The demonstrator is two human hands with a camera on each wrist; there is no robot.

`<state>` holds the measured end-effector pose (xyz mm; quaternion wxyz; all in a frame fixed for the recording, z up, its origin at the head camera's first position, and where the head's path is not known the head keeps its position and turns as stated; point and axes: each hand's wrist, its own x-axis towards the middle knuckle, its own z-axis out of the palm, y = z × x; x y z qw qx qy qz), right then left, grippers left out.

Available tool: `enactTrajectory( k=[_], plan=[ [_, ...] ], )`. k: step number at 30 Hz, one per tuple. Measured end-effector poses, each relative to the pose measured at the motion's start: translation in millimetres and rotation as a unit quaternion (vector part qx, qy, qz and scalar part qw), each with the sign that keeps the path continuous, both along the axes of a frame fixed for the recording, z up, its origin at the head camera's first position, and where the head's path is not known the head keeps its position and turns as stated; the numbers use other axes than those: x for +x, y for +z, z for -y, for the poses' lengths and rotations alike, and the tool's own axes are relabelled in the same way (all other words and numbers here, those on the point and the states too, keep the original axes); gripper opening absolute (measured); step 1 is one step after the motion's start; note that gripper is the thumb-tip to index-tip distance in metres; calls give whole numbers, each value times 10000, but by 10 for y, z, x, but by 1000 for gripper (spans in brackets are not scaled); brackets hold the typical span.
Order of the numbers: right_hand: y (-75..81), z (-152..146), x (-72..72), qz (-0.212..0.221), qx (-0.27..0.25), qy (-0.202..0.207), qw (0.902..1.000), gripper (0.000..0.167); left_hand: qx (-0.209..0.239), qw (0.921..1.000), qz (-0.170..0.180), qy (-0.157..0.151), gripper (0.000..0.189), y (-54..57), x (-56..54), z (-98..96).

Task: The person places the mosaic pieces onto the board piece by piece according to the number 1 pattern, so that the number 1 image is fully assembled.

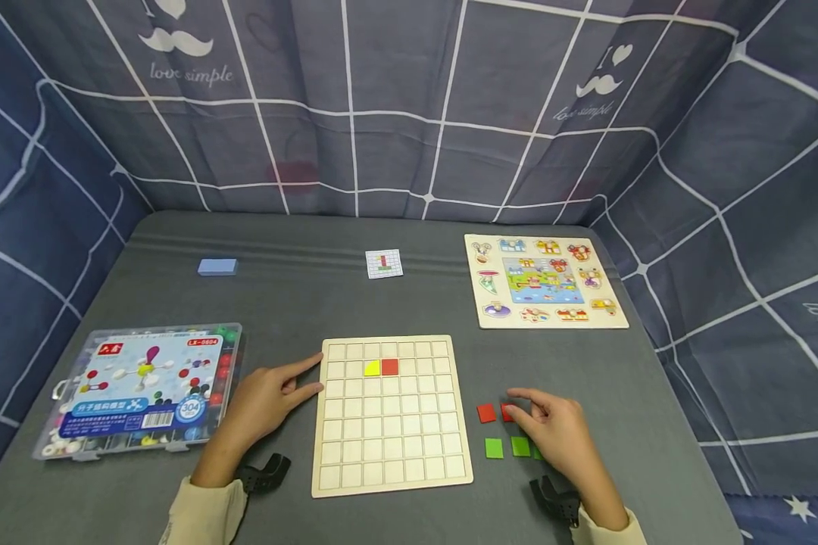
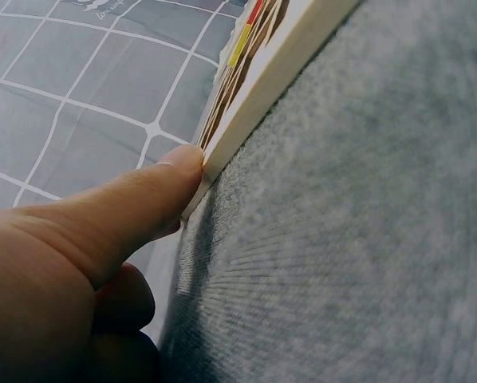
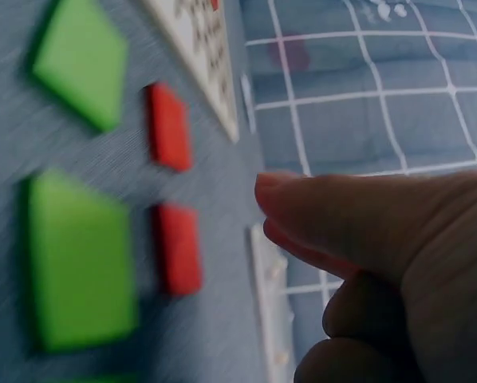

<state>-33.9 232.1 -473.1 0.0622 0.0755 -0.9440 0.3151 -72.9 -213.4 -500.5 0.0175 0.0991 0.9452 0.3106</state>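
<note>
A square wooden grid board point(image 1: 391, 469) lies in the middle of the table, with a yellow tile point(image 1: 372, 368) and a red tile point(image 1: 389, 367) side by side in its second row. My left hand point(image 1: 266, 401) touches the board's left edge with outstretched index finger and thumb; its other fingers are folded under. Over the loose tiles right of the board is my right hand point(image 1: 552, 428), index finger and thumb reaching toward a red tile point(image 3: 179, 249), apart from it in the right wrist view. Another red tile point(image 3: 168, 126) and several green tiles point(image 3: 83, 267) lie beside it.
A clear-edged molecular model box point(image 1: 143, 390) lies at the left. Farther back are a blue block point(image 1: 217, 267), a small pattern card point(image 1: 384, 264) and a wooden picture puzzle point(image 1: 484, 299). Grid-patterned cloth point(image 1: 395, 151) hangs around the table.
</note>
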Motion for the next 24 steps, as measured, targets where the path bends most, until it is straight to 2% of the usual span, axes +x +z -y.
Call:
enactTrajectory(
  k=[7,14,20,24],
  plan=[
    [-125,-140,101,437,40,-112,9990,29,-43,10000,4,32,53,8,0,-5],
    [-177,-194,143,778,28,-226,9967,35,-89,9999,84,51,53,12,6,-4],
    [-212,-206,145,791,-22,-350,9963,32,-95,9999,83,53,53,20,2,-9],
    [-237,-211,141,613,-36,-357,9975,30,-97,9999,69,43,53,24,-2,-9]
  ],
)
